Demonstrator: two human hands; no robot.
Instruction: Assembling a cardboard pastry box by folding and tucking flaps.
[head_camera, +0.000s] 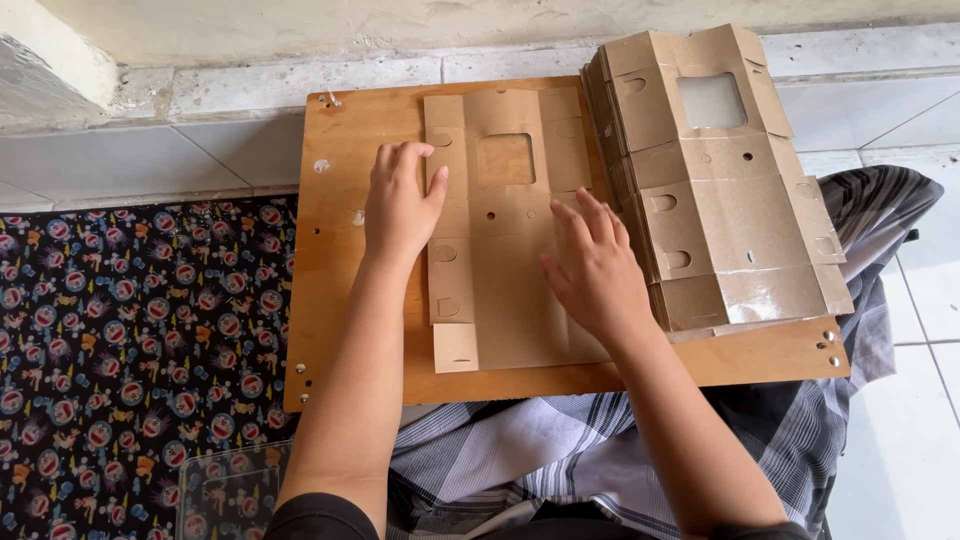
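Our fingers lie loose and flat, gripping nothing: the left hand (398, 200) presses the left flap of a flat cardboard box blank (505, 240), the right hand (598, 272) its right side. The blank lies on a wooden board (330, 300), just beside a stack of blanks (715, 180).
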